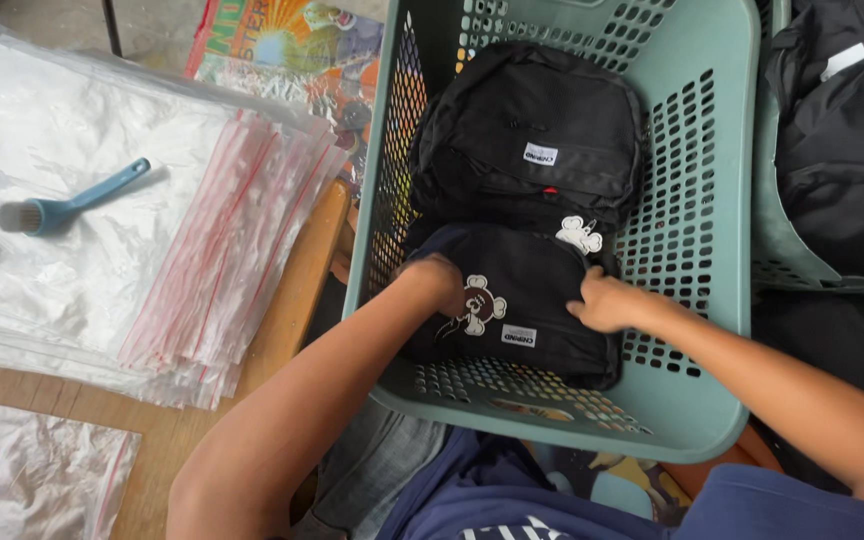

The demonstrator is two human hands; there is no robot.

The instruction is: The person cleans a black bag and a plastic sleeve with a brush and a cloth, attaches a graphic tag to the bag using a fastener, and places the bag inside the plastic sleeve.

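Here both hands, left hand [442, 280] and right hand [607, 300], grasp the near black bag [522, 310] inside the green basket [712, 300]; fingertips are hidden underneath its edges.

Black backpacks [522, 300] with white cartoon patches fill a pale green basket [712, 300].

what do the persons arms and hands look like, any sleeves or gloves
Both hands are bare: no gloves on the left hand or the right hand, and no rings or watch that show. The forearms are uncovered all the way up. A short blue sleeve covers the right upper arm at the bottom edge. The left arm shows no sleeve in view.
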